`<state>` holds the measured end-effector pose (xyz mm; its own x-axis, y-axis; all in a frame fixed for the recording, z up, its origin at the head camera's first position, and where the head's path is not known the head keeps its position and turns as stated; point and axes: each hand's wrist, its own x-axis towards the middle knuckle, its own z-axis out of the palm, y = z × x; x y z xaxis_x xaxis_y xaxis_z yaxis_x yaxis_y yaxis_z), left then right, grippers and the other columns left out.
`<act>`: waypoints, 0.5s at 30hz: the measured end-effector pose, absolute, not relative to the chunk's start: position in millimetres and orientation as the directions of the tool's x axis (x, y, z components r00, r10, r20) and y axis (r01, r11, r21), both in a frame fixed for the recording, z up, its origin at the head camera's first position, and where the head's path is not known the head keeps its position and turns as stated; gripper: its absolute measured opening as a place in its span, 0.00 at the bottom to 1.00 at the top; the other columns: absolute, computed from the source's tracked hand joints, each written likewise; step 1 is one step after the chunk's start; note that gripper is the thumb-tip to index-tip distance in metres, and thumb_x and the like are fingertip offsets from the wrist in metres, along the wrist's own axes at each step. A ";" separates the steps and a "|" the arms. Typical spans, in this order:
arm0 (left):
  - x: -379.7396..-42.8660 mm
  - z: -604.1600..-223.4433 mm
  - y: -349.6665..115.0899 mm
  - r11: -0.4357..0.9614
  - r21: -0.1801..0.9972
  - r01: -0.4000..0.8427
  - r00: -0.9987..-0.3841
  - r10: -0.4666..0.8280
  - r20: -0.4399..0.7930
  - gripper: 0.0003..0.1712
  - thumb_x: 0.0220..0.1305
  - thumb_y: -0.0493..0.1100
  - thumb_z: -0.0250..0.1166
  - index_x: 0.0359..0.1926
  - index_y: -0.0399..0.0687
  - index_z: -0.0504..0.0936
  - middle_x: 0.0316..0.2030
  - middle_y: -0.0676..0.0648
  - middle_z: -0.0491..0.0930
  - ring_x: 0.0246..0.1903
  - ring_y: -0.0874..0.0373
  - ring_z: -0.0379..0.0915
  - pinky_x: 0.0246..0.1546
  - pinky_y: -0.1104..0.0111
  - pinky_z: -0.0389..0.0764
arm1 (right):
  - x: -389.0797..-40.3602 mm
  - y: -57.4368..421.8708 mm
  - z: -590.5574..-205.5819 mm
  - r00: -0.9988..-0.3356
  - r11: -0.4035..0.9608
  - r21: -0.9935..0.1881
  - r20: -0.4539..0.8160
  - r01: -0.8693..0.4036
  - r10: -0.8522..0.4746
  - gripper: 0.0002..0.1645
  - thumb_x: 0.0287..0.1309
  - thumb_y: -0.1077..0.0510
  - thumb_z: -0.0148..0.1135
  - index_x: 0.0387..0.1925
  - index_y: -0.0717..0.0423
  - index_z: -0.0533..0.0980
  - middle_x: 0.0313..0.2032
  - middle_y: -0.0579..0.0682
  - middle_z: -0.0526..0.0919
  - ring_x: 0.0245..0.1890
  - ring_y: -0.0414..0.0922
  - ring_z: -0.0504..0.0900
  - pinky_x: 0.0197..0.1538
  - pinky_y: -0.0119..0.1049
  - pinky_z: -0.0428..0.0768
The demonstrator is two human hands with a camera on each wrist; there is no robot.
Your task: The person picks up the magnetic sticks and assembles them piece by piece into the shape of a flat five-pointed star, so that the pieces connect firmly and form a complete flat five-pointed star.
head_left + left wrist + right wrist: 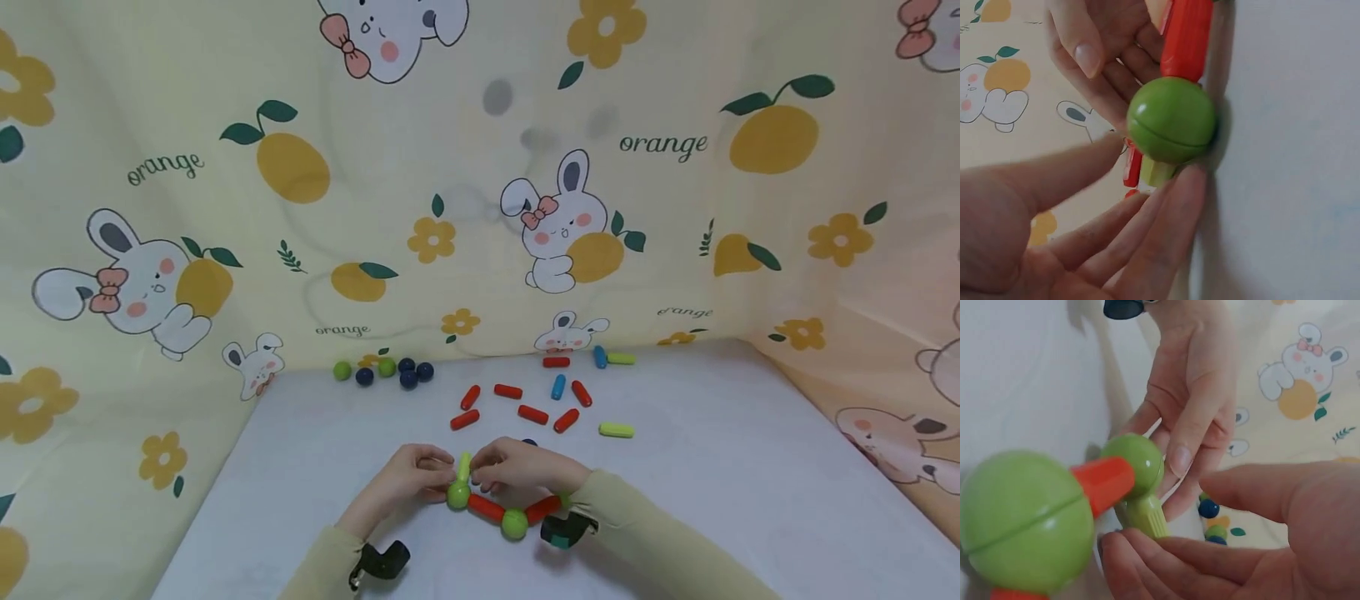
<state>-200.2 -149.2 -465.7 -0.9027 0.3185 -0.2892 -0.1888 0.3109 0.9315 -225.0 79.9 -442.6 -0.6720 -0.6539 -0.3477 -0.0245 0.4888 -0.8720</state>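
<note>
A green ball [458, 495] joins a light green rod [464, 467], which points away from me, and a red rod [486, 508]. That red rod runs to a second green ball [514, 524], followed by another red rod [543, 509]; its far end is partly hidden by the right sleeve. My left hand [408, 482] is at the first ball's left side, thumb and fingers spread, fingertips close against ball and rod. On the rod's other side is my right hand [528, 467]. In the right wrist view its fingertips [1119, 544] lie by the light green rod, with the thumb apart.
Several loose red rods [533, 414] lie beyond the hands, with blue rods [558, 387] and light green rods [617, 430]. Dark blue balls [408, 379] and green balls [386, 367] sit at the back left. A patterned cloth [465, 167] hangs behind the table [697, 450].
</note>
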 end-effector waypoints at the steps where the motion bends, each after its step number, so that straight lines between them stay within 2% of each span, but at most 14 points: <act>1: -199.8 -465.7 -150.0 0.306 0.932 -0.193 -0.896 0.332 -0.295 0.22 0.60 0.39 0.67 0.53 0.31 0.76 0.37 0.44 0.83 0.34 0.54 0.81 0.36 0.62 0.84 | -225.7 78.5 -443.8 -0.672 0.478 -0.878 -0.346 -0.013 -0.655 0.19 0.65 0.54 0.58 0.53 0.59 0.77 0.42 0.51 0.81 0.40 0.50 0.79 0.50 0.46 0.76; 8: -193.2 -466.0 -151.4 0.294 0.931 -0.214 -0.875 0.366 -0.317 0.26 0.57 0.37 0.70 0.55 0.30 0.74 0.37 0.44 0.82 0.35 0.54 0.81 0.37 0.62 0.83 | -228.1 77.1 -447.4 -0.656 0.409 -0.911 -0.344 0.059 -0.672 0.20 0.66 0.55 0.57 0.54 0.63 0.75 0.44 0.54 0.81 0.41 0.50 0.81 0.51 0.42 0.78; 15: -181.2 -466.2 -147.4 0.303 0.933 -0.194 -0.899 0.325 -0.293 0.39 0.53 0.38 0.73 0.62 0.29 0.66 0.41 0.45 0.80 0.38 0.55 0.80 0.40 0.63 0.82 | -225.2 76.7 -449.6 -0.618 0.366 -0.922 -0.361 0.125 -0.698 0.24 0.66 0.57 0.56 0.61 0.61 0.68 0.48 0.54 0.77 0.46 0.51 0.78 0.55 0.45 0.76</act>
